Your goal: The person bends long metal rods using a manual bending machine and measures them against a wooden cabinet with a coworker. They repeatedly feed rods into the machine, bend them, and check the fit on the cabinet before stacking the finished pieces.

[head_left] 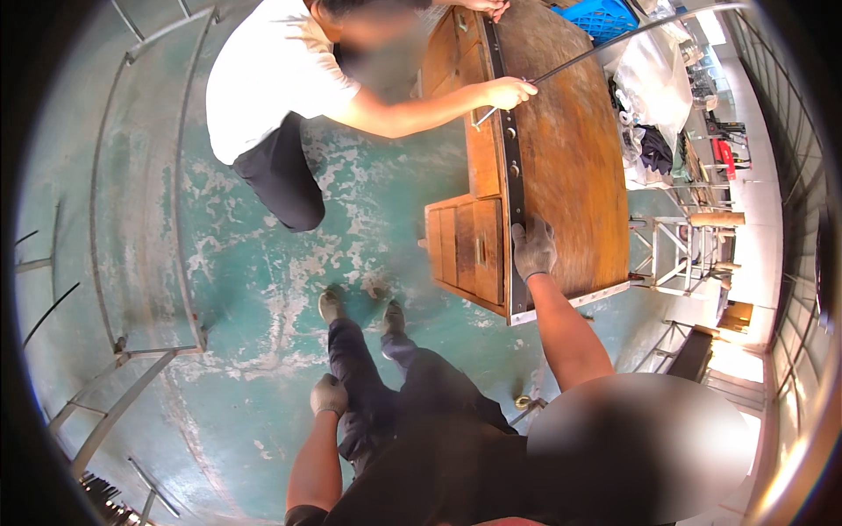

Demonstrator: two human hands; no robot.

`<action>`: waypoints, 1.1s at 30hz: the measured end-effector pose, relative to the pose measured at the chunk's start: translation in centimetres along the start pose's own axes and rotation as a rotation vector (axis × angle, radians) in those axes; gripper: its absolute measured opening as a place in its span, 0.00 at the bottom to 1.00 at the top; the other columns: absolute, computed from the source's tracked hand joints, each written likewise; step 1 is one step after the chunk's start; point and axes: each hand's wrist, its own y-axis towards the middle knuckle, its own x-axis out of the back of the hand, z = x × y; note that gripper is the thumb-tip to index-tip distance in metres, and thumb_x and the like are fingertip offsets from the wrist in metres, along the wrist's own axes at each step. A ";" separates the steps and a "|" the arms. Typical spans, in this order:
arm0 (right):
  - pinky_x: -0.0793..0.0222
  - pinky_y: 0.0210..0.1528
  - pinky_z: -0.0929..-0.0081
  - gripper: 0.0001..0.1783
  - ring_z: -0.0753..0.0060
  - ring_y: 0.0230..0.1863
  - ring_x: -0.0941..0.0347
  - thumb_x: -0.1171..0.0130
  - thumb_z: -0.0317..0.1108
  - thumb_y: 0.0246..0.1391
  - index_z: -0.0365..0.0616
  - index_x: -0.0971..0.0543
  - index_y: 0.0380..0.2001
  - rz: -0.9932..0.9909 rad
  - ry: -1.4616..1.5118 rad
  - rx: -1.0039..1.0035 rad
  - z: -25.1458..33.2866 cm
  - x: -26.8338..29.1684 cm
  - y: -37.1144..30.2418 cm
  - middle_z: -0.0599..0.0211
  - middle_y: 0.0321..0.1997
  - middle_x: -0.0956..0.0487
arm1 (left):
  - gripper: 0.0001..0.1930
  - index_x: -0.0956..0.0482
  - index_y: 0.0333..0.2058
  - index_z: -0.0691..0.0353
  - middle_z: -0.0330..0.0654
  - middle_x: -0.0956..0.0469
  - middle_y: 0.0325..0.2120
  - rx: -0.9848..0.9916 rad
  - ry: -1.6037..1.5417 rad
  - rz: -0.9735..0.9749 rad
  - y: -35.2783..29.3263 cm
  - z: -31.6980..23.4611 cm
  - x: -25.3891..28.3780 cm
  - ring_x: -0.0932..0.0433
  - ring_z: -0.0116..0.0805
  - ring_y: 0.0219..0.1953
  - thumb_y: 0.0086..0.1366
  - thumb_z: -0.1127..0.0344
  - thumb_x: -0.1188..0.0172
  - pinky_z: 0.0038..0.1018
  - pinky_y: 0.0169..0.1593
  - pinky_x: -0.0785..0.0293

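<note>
A wooden desk (570,167) with drawers stands before me, and a dark metal bar with holes (515,175) lies along its near edge. My right hand (533,250), in a grey glove, is closed at the bar's lower end, thumb on the metal and fingers curled beside it over the desktop. My left hand (330,396), also gloved, hangs by my thigh with its fingers curled and nothing visible in them. Across the desk edge, a co-worker's hand (510,92) grips a thin tool at the bar. The co-worker's other hand (488,7) is at the bar's far end.
A person in a white shirt (267,74) crouches at the desk's drawer side. Metal frames (180,175) stand on the worn green floor at left. Behind the desk are a blue crate (601,17), plastic sheeting (653,74) and a metal rack (675,250). A long thin rod (614,42) crosses above the desktop.
</note>
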 end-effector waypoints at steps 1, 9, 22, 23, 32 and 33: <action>0.30 0.66 0.49 0.32 0.40 0.65 0.29 0.39 0.53 0.66 0.44 0.25 0.65 -0.051 -0.038 0.004 0.5 -0.6 -0.2 0.50 0.65 0.25 | 0.15 0.14 0.46 0.57 0.56 0.14 0.44 0.000 0.014 0.002 0.6 -0.3 -0.5 0.16 0.59 0.50 0.68 0.57 0.42 0.48 0.55 0.21; 0.30 0.66 0.52 0.28 0.41 0.64 0.28 0.40 0.45 0.67 0.38 0.23 0.63 -0.136 0.083 0.006 1.1 -3.1 -0.7 0.45 0.64 0.26 | 0.23 0.21 0.50 0.69 0.60 0.23 0.52 0.147 0.096 0.046 4.2 -6.0 -0.6 0.23 0.61 0.57 0.68 0.53 0.36 0.49 0.60 0.25; 0.33 0.67 0.62 0.21 0.57 0.61 0.27 0.48 0.34 0.72 0.33 0.24 0.61 -0.094 0.092 0.051 -0.2 -4.9 -0.2 0.53 0.59 0.24 | 0.23 0.26 0.51 0.70 0.59 0.25 0.52 -0.053 0.067 -0.123 12.8 -3.4 -4.2 0.29 0.63 0.57 0.61 0.63 0.36 0.51 0.60 0.30; 0.34 0.67 0.62 0.21 0.56 0.61 0.27 0.48 0.35 0.73 0.33 0.24 0.61 -0.096 0.057 0.035 -0.1 -4.7 -0.7 0.53 0.59 0.24 | 0.22 0.26 0.51 0.71 0.59 0.25 0.53 -0.083 0.072 -0.110 13.8 -3.5 -3.8 0.29 0.63 0.57 0.61 0.64 0.36 0.52 0.60 0.30; 0.34 0.67 0.61 0.23 0.51 0.60 0.27 0.60 0.32 0.72 0.30 0.25 0.60 -0.027 -0.137 -0.030 3.1 -4.7 0.1 0.48 0.59 0.24 | 0.30 0.21 0.57 0.62 0.60 0.21 0.52 -0.136 0.109 -0.198 14.7 -4.9 -2.4 0.24 0.64 0.56 0.63 0.48 0.31 0.56 0.57 0.24; 0.32 0.65 0.61 0.23 0.49 0.60 0.27 0.63 0.31 0.72 0.30 0.25 0.60 -0.036 -0.203 0.000 2.9 -4.8 0.0 0.46 0.60 0.24 | 0.30 0.20 0.57 0.62 0.60 0.21 0.52 -0.113 0.098 -0.187 14.8 -5.2 -2.3 0.24 0.64 0.57 0.63 0.48 0.31 0.56 0.57 0.24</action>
